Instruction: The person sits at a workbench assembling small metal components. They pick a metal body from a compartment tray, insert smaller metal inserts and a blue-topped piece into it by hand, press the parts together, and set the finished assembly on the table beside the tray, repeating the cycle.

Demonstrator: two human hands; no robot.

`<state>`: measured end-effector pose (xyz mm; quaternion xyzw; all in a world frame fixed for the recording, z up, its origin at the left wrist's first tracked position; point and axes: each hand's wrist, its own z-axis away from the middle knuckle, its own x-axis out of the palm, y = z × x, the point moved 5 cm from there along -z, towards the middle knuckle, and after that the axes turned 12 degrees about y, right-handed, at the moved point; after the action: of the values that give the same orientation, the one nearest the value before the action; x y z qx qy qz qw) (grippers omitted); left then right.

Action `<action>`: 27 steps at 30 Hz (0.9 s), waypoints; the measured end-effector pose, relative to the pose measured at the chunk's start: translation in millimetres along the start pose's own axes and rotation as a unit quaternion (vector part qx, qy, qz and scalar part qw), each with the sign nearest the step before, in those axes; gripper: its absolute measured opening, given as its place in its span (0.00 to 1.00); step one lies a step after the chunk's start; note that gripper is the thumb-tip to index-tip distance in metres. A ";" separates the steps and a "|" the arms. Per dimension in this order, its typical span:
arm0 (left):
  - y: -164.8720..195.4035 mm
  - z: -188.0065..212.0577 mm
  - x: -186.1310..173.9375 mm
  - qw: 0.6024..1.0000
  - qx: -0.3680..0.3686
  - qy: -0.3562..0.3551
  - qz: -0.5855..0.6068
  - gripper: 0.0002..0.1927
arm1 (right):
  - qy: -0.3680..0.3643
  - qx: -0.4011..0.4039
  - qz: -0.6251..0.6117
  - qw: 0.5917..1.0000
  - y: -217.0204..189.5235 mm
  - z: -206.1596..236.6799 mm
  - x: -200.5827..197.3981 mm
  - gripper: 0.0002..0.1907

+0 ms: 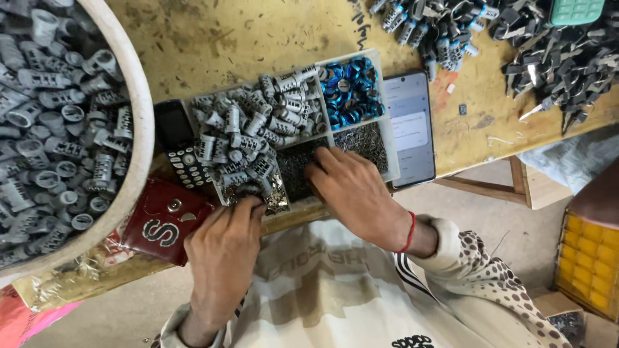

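compartment tray [389, 145] lies long axis left-right on a scuffed wooden bench [258, 32], left hand [222, 254] and right hand [351, 187] fingering small parts, grip unclear.

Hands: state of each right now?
Left hand: fingers curled at the tray's near edge; holding anything cannot be told.
Right hand: fingertips down in the dark small-parts compartment; grip cannot be told.

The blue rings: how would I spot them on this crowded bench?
Find the white compartment tray in the middle of the yellow wooden bench. The shiny blue metal rings fill its far corner section beside the smartphone, the only bright colour among grey parts.
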<state>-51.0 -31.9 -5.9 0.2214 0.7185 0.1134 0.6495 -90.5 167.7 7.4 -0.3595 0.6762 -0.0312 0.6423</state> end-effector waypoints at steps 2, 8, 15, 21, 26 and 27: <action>3.0 -2.6 -1.2 1.000 0.001 -0.004 0.010 0.05 | -0.002 0.006 -0.002 1.000 -0.4 -0.5 0.3 0.07; 8.9 -4.5 -2.9 1.000 0.010 -0.024 -0.002 0.08 | 0.004 0.066 -0.029 0.997 -8.5 -3.5 -6.5 0.08; 7.6 1.7 -2.1 0.999 0.007 -0.017 0.038 0.06 | 0.077 0.144 -0.095 0.982 -1.8 16.5 -0.2 0.09; 9.5 9.1 -0.6 0.996 0.013 0.038 0.084 0.12 | 0.113 0.147 -0.101 0.977 0.0 22.3 0.1 0.09; 9.3 11.4 -7.0 0.992 -0.021 0.047 0.115 0.11 | 0.093 0.163 -0.104 0.977 1.4 19.7 1.3 0.09; 10.5 11.9 -10.3 0.991 -0.015 0.063 0.114 0.12 | 0.089 0.161 -0.104 0.977 1.2 18.5 1.9 0.09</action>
<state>-36.9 -28.9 6.4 0.2848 0.7261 0.2108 0.5892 -74.4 175.3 2.0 -0.3152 0.6756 -0.2379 0.6225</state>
